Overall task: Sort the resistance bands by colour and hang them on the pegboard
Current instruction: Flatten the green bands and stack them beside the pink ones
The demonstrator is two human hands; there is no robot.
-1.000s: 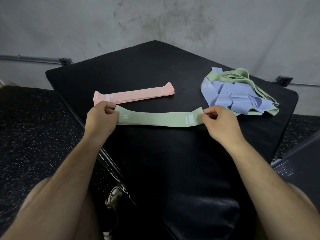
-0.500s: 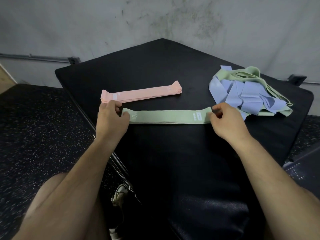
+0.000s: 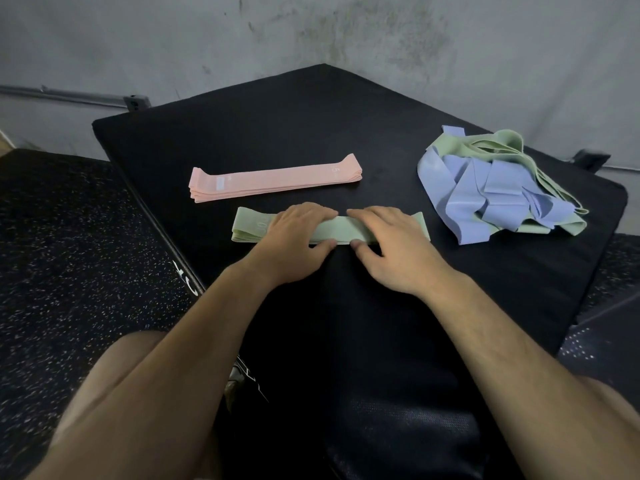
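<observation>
Left hand [image 3: 294, 237], right hand [image 3: 391, 240] moved inward, pale green band [image 3: 250, 226] pressed flat

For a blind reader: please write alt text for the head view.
The left hand and right hand press flat on a green band on a black mat. Beyond it lies a stack of pink bands; at right, a tangled blue and green pile.

Grey plaster wall [image 3: 346, 32], stained and scuffed. Metal rail [image 3: 69, 95] runs along its base, fixed by a dark bracket [image 3: 135, 102]. Black padded platform [image 3: 277, 126] in corner. Black speckled rubber floor [image 3: 69, 237].
</observation>
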